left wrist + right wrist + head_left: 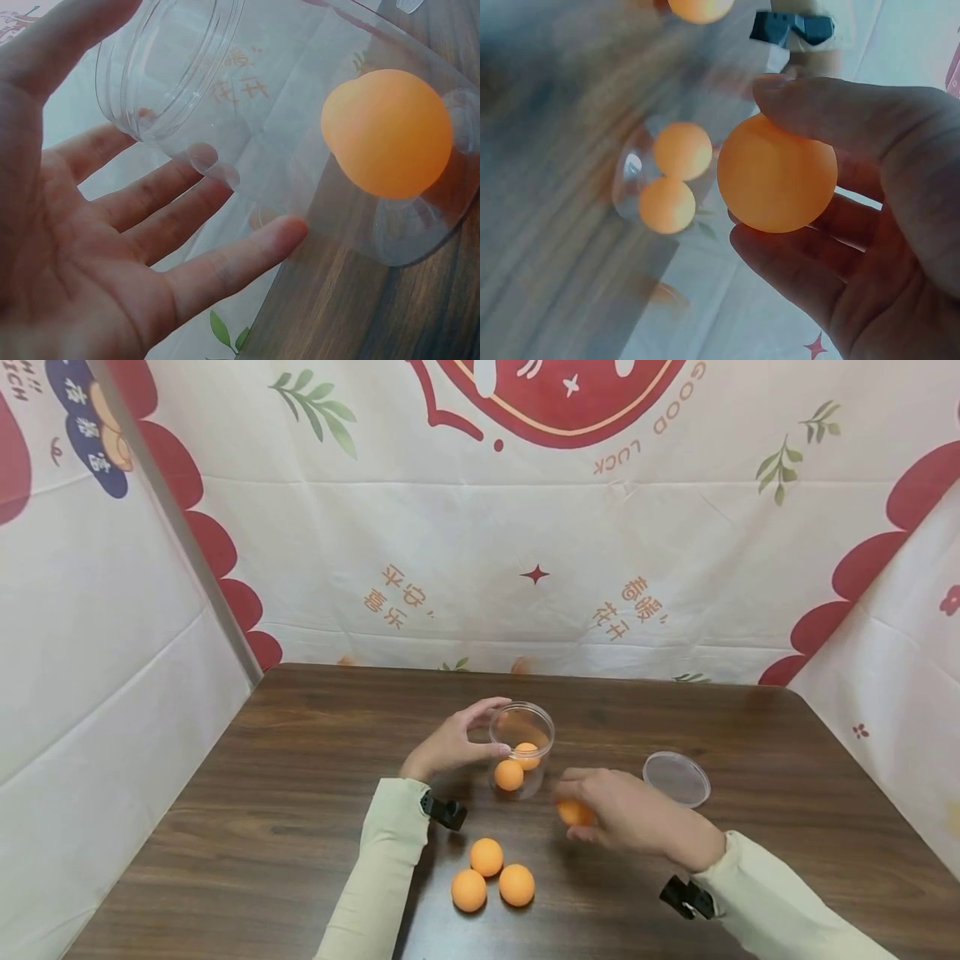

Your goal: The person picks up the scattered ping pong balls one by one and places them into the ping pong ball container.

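A clear plastic jar (534,787) stands upright on the table with two orange ping-pong balls (508,775) inside. My left hand (456,743) holds it near the rim from the left, thumb in front and fingers behind. In the left wrist view, several fingertips (202,156) lie against the jar's clear wall (285,90). Just right of the jar, my right hand (626,810) grips another orange ping-pong ball (777,174) between thumb and fingers. Nearer to me, three loose orange ping-pong balls (487,857) sit close together on the table.
A clear round lid (677,778) lies on the dark wooden table (300,827), right of the jar and beyond my right wrist. Behind the table's far edge hangs a white printed cloth (465,543), with more cloth along both sides.
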